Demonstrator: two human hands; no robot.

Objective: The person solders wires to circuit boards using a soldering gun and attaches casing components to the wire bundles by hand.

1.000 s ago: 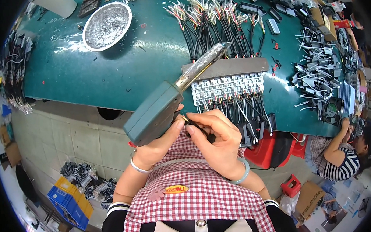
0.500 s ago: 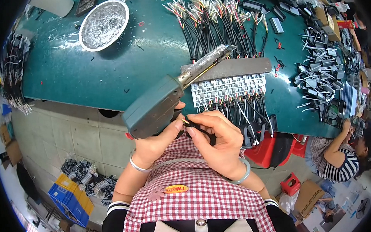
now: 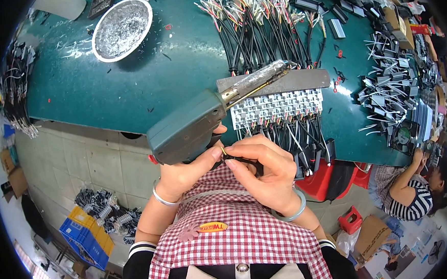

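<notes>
A dark green soldering gun (image 3: 187,129) with a silvery barrel rests in my left hand (image 3: 185,175), its tip pointing up and right over a grey metal bar (image 3: 307,80). The left thumb also presses near the thin yellowish wire end (image 3: 223,151) of a black cable. My right hand (image 3: 269,170) pinches that cable between thumb and forefinger, just in front of my apron; the fingers hide most of it. Just beyond my hands, rows of small white circuit boards (image 3: 278,108) lie beside the bar, with black cables (image 3: 248,46) fanning out behind, their stripped ends away from me.
A white-rimmed bowl (image 3: 149,18) of silvery scraps stands on the green table (image 3: 103,95). Piles of wired parts (image 3: 389,88) lie at right, cable bundles (image 3: 18,85) at far left. A red stool (image 3: 320,179) is under the table edge. A co-worker (image 3: 411,194) sits at right.
The soldering gun has shifted slightly right and its tip a little lower. My fingertips have moved closer together around the wire end.
</notes>
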